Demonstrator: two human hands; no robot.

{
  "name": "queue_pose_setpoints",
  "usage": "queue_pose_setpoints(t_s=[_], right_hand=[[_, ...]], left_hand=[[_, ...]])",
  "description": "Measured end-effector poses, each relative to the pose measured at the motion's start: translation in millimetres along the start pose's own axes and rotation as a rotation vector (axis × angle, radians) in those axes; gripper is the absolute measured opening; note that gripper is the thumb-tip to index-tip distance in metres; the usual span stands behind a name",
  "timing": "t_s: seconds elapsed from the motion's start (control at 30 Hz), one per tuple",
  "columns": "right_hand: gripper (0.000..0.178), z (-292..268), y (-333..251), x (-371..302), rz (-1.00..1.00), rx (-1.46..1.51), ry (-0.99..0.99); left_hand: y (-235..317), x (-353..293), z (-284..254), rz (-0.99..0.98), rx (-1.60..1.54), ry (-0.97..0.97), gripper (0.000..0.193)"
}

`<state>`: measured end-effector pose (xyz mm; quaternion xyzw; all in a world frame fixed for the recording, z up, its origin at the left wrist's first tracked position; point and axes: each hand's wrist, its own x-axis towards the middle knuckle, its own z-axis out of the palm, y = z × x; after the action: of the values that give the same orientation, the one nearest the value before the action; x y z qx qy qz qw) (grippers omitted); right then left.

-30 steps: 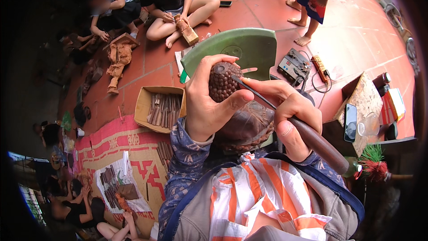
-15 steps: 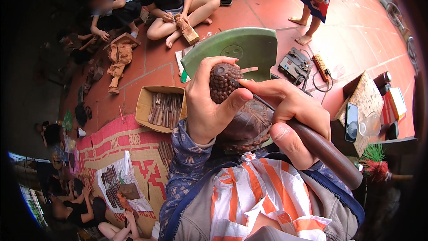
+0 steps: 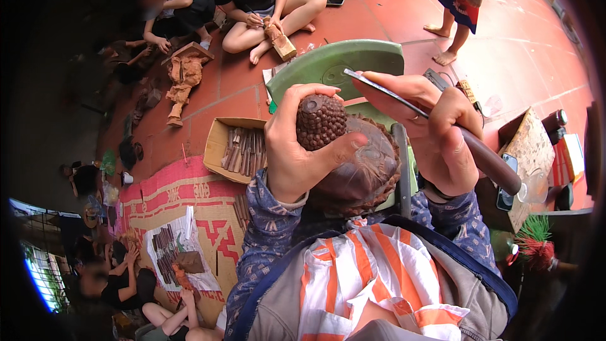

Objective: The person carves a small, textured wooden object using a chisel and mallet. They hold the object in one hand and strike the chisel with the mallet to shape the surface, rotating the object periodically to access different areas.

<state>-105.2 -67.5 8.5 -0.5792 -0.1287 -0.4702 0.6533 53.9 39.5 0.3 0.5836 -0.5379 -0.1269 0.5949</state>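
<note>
A dark brown wood carving (image 3: 363,173) rests in front of me at a green plastic chair (image 3: 372,63). Its upper end is a knob covered in small round bumps (image 3: 320,125). My left hand (image 3: 303,145) is wrapped round this knob, thumb on the near side and fingers at the far side. In my right hand (image 3: 448,132) is a carving chisel (image 3: 489,161) with a thick dark wooden handle and a slim metal blade. The blade points up and left, its tip raised off the carving, above the chair's green back.
A cardboard box of chisels (image 3: 237,155) stands left on the floor beside a pink and tan mat (image 3: 189,192). More tools lie on paper (image 3: 180,252). A board with a phone (image 3: 508,180) is at the right. Several people sit or stand around, two with wooden carvings.
The chisel tip has lifted off the bumpy knob, and my right hand has moved right and up with it. My left hand still holds the knob. The view has shifted slightly.
</note>
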Motion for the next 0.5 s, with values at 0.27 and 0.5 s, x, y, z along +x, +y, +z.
queue_pose_setpoints(t_s=[0.27, 0.5], right_hand=[[0.028, -5, 23, -16, 0.151, 0.189, -0.012], [0.028, -2, 18, -17, 0.191, 0.139, 0.021]], left_hand=[[4, 2, 0, -0.014, 0.01, 0.025, 0.073], [5, 3, 2, 0.025, 0.027, 0.033, 0.076]])
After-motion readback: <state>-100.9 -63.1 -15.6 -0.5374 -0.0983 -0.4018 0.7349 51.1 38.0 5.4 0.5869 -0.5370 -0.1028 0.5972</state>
